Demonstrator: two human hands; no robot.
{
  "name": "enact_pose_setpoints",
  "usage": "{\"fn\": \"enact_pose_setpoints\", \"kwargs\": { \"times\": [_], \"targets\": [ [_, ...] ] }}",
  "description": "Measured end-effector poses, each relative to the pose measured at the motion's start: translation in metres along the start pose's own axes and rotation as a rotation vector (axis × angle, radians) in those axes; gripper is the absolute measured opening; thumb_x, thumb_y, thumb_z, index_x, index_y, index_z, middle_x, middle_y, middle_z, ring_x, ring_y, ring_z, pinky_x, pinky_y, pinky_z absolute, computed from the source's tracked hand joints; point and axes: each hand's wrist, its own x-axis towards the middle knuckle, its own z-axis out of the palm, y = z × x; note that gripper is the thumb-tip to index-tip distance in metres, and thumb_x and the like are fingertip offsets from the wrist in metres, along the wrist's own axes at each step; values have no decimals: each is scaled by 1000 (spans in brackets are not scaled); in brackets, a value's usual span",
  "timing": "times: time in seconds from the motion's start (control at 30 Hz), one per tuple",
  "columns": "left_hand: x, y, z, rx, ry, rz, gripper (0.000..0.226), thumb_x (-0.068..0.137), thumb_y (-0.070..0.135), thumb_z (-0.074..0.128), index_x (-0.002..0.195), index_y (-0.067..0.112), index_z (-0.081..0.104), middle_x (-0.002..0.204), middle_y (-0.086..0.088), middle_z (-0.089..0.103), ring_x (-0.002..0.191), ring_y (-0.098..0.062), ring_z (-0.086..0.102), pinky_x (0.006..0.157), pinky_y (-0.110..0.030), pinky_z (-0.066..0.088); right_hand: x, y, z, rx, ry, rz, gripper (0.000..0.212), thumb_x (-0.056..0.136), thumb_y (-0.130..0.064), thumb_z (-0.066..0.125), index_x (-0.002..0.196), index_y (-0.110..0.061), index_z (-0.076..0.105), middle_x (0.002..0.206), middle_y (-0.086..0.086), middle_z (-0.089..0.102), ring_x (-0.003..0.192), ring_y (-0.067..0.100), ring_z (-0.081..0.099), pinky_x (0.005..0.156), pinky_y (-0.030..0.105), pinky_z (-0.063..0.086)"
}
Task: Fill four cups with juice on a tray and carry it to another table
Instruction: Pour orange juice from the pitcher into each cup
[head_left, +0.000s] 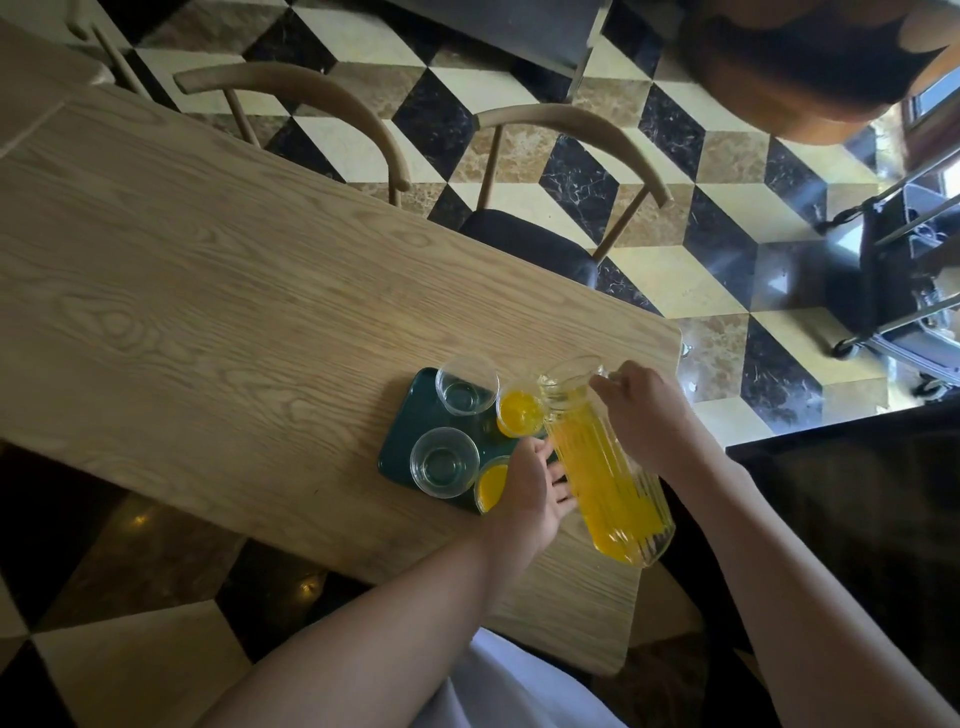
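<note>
I am seeing everything through one wide-angle head camera, looking steeply down and forward over the wooden worktop (218, 270). It is sitting close above both forearms, with the near worktop edge low in view. The checkered floor (727, 218) and chairs (524, 228) are filling the far side, edges bending.

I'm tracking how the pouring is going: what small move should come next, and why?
Probably swing the pitcher, held by the right hand, over to an empty cup: two cups already hold juice, two on the tray remain empty.
</note>
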Motion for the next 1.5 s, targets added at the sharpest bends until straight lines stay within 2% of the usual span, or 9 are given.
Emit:
{"fn": "enact_pose_setpoints", "kwargs": {
  "times": [0.07, 0.17, 0.3, 0.47, 0.6, 0.8, 0.9, 1.23, 1.5],
  "targets": [
    [0, 5, -3, 67, -2, 23, 59, 100, 33, 24, 157, 24, 32, 162, -20, 31, 150, -43, 24, 120, -55, 21, -9, 0, 0, 49, 54, -5, 37, 98, -37, 52, 75, -9, 55, 68, 7, 58, 63, 25, 53, 54, 33, 39],
    [-2, 9, -9, 123, -17, 76, 56, 99, 31, 22, 150, 25, 45, 149, -16, 52, 140, -38, 42, 119, -52, 28, -15, -4, 0, 79, 85, -29, 37, 98, -38, 51, 76, -9, 56, 66, 6, 58, 63, 24, 54, 55, 33, 41],
    [-8, 17, -13, 97, -21, 120, 55, 101, 31, 21, 151, 24, 43, 144, -15, 54, 135, -36, 47, 113, -50, 31, -17, -16, 1, 87, 86, -86, 35, 100, -36, 48, 82, -8, 57, 68, 5, 60, 65, 25, 56, 59, 39, 46],
    [-17, 23, -16, -33, -23, 159, 57, 100, 31, 26, 154, 20, 39, 147, -18, 53, 131, -34, 52, 110, -46, 39, -12, -31, 10, -16, 103, -178, 33, 101, -38, 48, 82, -11, 51, 66, -2, 53, 58, 16, 49, 46, 30, 30],
    [-20, 27, -21, -147, -38, 154, 52, 100, 32, 28, 145, 20, 51, 138, -19, 61, 128, -35, 55, 115, -51, 36, -5, -43, 18, -68, 75, -253, 33, 101, -40, 48, 79, -15, 44, 66, -5, 48, 55, 12, 45, 44, 28, 26],
    [-15, 24, -26, -277, -34, 75, 55, 101, 33, 27, 153, 19, 38, 143, -23, 54, 129, -40, 52, 116, -57, 32, 13, -56, 29, -207, -52, -264, 38, 101, -41, 47, 77, -12, 43, 66, 3, 51, 52, 19, 49, 43, 28, 29],
    [-13, 22, -29, -298, -42, 45, 52, 100, 33, 27, 147, 19, 45, 141, -24, 55, 129, -41, 52, 115, -58, 33, 21, -62, 32, -261, -107, -232, 38, 101, -41, 48, 77, -12, 44, 67, 2, 50, 53, 18, 49, 43, 28, 28],
    [-8, 27, -39, -298, -51, -16, 54, 99, 35, 26, 149, 22, 43, 147, -23, 49, 135, -43, 45, 119, -61, 24, 37, -74, 43, -323, -208, -144, 38, 101, -41, 48, 78, -11, 51, 71, 5, 56, 56, 21, 56, 44, 29, 37],
    [-9, 30, -42, -304, -72, -30, 50, 98, 33, 27, 142, 23, 48, 140, -23, 53, 132, -44, 47, 119, -61, 24, 46, -87, 46, -399, -306, -156, 27, 103, -33, 48, 98, -12, 65, 82, 8, 57, 67, 26, 61, 57, 43, 55]
  ]
}}
